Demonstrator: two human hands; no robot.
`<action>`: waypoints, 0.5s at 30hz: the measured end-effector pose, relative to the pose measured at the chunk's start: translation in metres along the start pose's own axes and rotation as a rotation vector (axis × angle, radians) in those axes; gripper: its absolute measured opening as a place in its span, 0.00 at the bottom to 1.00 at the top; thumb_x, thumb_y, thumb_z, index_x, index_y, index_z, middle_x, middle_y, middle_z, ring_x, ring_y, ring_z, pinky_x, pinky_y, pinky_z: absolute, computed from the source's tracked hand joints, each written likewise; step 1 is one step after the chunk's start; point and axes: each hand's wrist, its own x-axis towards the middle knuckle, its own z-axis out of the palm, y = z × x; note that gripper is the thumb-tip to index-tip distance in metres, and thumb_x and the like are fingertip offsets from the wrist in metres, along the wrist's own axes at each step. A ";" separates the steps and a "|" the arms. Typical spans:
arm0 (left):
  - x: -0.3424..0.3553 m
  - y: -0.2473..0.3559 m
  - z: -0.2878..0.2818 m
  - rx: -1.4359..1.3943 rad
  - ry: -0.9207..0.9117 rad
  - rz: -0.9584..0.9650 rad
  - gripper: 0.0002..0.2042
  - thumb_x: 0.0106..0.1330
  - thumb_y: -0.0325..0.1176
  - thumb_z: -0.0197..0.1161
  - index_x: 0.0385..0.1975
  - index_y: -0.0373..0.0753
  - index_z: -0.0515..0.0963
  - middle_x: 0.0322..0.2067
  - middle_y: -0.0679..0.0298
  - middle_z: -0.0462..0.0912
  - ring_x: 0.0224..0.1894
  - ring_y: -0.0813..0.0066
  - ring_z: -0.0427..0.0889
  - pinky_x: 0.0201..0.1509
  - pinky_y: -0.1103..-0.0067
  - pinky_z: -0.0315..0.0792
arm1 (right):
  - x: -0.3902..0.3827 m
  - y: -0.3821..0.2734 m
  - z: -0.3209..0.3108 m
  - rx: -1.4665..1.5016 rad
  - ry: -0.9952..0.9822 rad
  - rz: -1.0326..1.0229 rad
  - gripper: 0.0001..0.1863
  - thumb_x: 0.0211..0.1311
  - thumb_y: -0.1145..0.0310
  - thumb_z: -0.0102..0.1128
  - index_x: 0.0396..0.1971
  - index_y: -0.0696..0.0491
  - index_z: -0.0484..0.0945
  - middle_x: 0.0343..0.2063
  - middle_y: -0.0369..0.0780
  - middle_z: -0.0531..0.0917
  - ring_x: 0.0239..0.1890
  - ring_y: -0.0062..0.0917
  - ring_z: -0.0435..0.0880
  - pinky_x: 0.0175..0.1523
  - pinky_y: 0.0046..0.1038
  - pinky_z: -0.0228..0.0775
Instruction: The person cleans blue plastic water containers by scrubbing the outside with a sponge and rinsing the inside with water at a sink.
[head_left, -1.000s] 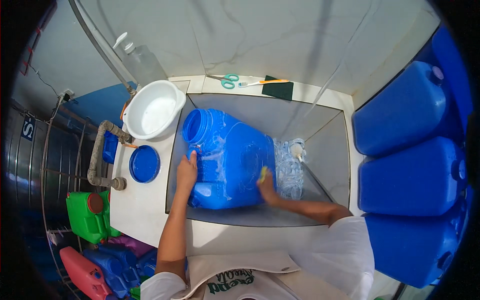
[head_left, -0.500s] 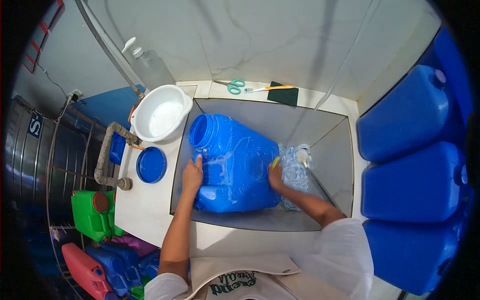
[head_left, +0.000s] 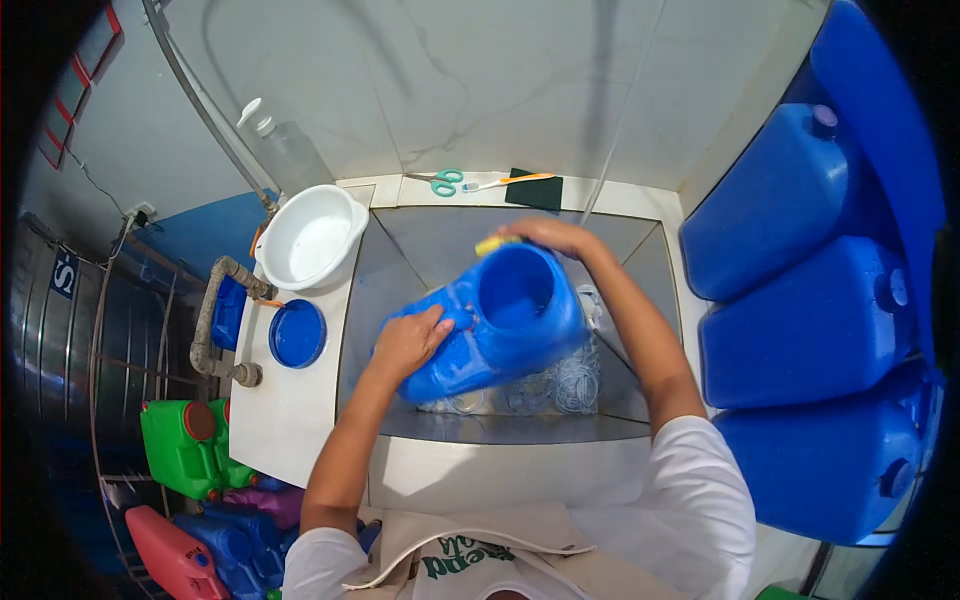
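A blue jerrycan (head_left: 455, 350) is tilted up over the grey sink (head_left: 400, 235), its wide open mouth (head_left: 517, 287) facing me. My left hand (head_left: 412, 345) is closed on the can's handle side, left of the mouth. At the can's far side, just beyond the mouth's rim, my right hand (head_left: 548, 236) is closed on a yellow sponge (head_left: 494, 244). Part of the sponge is hidden by the fingers. Under the can, on the sink floor, lies a wet pale mop head (head_left: 572, 385), partly covered by the can.
Left of the sink are a white basin (head_left: 312, 235), a blue lid (head_left: 297, 333) and a pipe (head_left: 208, 310). Scissors (head_left: 440, 182), a toothbrush (head_left: 505, 182) and a dark scouring pad (head_left: 535, 190) lie on the back ledge. Large blue jerrycans (head_left: 800, 320) line the right side.
The jerrycan has been turned and lifted, so its mouth now points toward me. My right hand has moved with the sponge from the can's base to beside its mouth.
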 end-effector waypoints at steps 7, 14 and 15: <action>0.054 -0.023 0.040 0.386 0.691 0.140 0.19 0.62 0.43 0.47 0.48 0.37 0.66 0.46 0.46 0.74 0.59 0.52 0.62 0.62 0.62 0.52 | -0.004 0.151 0.099 0.410 0.525 -0.082 0.28 0.68 0.53 0.35 0.60 0.58 0.59 0.56 0.47 0.66 0.59 0.33 0.63 0.64 0.30 0.48; 0.057 -0.017 0.024 -0.484 0.221 -0.197 0.24 0.58 0.35 0.54 0.55 0.35 0.60 0.45 0.43 0.74 0.48 0.50 0.74 0.53 0.68 0.65 | 0.031 0.063 0.115 -0.392 1.236 -0.301 0.25 0.63 0.60 0.45 0.55 0.61 0.63 0.55 0.54 0.63 0.59 0.46 0.59 0.63 0.37 0.52; 0.052 -0.010 0.019 -0.522 0.191 -0.234 0.23 0.58 0.33 0.55 0.53 0.34 0.62 0.44 0.45 0.73 0.46 0.55 0.75 0.51 0.71 0.66 | 0.033 0.020 0.111 -0.440 1.232 -0.379 0.19 0.63 0.63 0.44 0.47 0.61 0.67 0.51 0.52 0.67 0.54 0.46 0.64 0.59 0.39 0.56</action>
